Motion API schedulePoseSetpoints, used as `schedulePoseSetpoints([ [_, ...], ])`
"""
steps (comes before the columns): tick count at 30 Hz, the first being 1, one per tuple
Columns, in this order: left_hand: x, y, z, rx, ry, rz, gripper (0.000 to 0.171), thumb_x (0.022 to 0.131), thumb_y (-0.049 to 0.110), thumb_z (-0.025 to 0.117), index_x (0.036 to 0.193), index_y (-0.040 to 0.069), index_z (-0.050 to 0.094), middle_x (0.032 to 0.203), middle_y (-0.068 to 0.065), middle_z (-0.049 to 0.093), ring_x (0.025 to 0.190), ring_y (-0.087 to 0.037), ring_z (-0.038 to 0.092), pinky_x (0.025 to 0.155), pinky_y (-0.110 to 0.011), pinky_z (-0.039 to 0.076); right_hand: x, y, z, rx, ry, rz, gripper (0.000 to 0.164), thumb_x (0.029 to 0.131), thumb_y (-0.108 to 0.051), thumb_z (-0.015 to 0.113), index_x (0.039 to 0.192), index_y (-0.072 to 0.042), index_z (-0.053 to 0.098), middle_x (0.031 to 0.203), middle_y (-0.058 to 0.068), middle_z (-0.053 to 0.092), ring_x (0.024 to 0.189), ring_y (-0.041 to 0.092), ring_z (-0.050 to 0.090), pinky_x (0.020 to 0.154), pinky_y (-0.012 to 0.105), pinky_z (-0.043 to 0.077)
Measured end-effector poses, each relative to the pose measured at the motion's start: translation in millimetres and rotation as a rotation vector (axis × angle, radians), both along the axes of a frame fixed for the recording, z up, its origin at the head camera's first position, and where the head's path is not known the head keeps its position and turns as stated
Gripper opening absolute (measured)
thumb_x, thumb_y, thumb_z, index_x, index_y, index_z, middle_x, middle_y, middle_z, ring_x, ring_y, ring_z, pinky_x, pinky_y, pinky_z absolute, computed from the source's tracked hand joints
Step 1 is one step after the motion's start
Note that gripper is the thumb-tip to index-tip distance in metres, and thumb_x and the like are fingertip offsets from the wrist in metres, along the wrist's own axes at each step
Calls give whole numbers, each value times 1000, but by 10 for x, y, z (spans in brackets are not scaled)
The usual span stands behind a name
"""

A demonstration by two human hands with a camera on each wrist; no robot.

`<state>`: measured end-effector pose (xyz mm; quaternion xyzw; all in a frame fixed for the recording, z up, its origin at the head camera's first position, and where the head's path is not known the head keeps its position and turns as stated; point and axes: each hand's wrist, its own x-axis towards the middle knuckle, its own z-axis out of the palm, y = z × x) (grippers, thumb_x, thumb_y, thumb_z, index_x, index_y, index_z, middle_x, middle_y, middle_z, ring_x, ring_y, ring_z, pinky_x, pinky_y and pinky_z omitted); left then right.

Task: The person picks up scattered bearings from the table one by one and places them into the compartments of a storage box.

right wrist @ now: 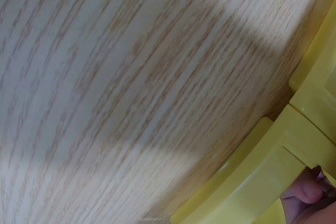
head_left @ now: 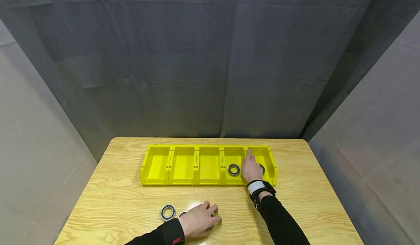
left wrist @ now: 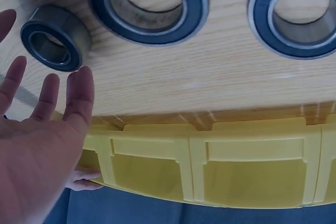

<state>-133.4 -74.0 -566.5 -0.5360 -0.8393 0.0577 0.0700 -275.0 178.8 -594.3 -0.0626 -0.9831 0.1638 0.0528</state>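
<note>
Loosely spread, our left hand sits by a bearing

We see the small ring bearing flat on the bench, bore upward, dark-faced and steel-rimmed, just beside those fingertips. Near the back edge, our right hand reaches into yellow bins; its grip we cannot tell.

In the head view, a black left sleeve at 7 o'clock is ended by a black cuff marked with a red tag. At 5 o'clock, a black right sleeve and, past it, a black strap with a white panel are worn.
</note>
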Motion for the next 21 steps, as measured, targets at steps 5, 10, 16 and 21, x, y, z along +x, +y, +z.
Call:
schedulePoseSetpoints([
  [5, -4, -28, -41, 4, 18, 14, 32, 81, 40, 79, 110, 33, 66, 105, 6, 58, 77, -10, 45, 64, -18, 38, -8, -5, -6, -4, 4, -1, 58, 107, -24, 44, 157, -3, 24, 125, 28, 59, 49, 31, 52, 48, 48, 46],
  [10, -9, -42, -57, -16, 5, 29, 33, 80, 39, 80, 109, 32, 65, 106, 5, 57, 77, -10, 44, 64, -17, 39, -2, 0, -2, -11, 6, -1, 58, 107, -24, 44, 157, -4, 24, 125, 28, 58, 50, 33, 52, 49, 49, 47],
  [16, -8, -36, -52, -31, -14, 36, 32, 81, 37, 81, 108, 30, 64, 106, 5, 56, 76, -10, 42, 64, -16, 38, 2, 7, 8, -16, 12, -5, 58, 107, -23, 44, 157, -4, 24, 124, 28, 59, 51, 33, 53, 50, 49, 47],
  [21, -6, -34, -72, -20, -16, 34, 32, 80, 34, 81, 107, 29, 64, 104, 5, 55, 76, -10, 42, 63, -16, 39, 2, 10, 5, -11, 7, -1, 58, 107, -25, 44, 157, -4, 24, 125, 28, 59, 50, 32, 52, 49, 49, 47],
])
